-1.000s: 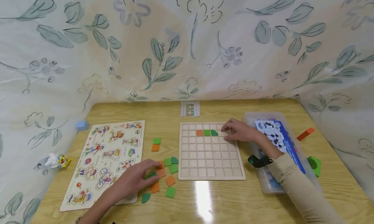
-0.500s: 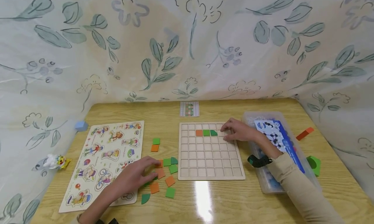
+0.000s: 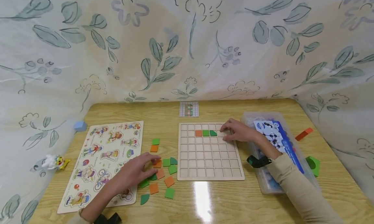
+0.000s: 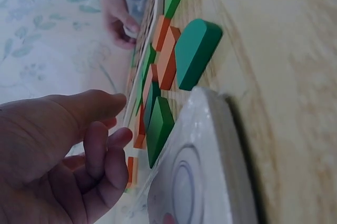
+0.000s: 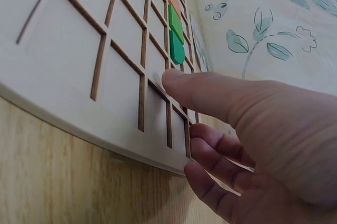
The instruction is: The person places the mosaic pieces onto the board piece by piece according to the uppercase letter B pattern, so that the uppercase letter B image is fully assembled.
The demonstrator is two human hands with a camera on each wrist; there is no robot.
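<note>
A wooden grid board (image 3: 210,159) lies mid-table; its second row holds an orange tile (image 3: 199,133), a green tile (image 3: 206,133) and a dark green quarter-round tile (image 3: 213,133). My right hand (image 3: 230,133) rests on the board's upper right corner. In the right wrist view its thumb (image 5: 189,90) presses on the board (image 5: 79,50) and its other fingers curl loosely beside the edge. My left hand (image 3: 147,165) hovers over the loose orange and green tiles (image 3: 169,181) left of the board. The left wrist view shows this hand (image 4: 121,119) holding nothing, close to a dark green tile (image 4: 158,129).
A character puzzle board (image 3: 99,146) lies at the left, a pattern card (image 3: 189,109) behind the grid. A clear plastic box (image 3: 264,185) with a blue booklet stands at the right. Red block (image 3: 304,134), green block (image 3: 314,165), blue cube (image 3: 80,125) and small toy (image 3: 54,161) sit near the edges.
My left hand has slid a little left and back over the loose tiles, nudging a couple of them. The right hand has stayed on the board.
</note>
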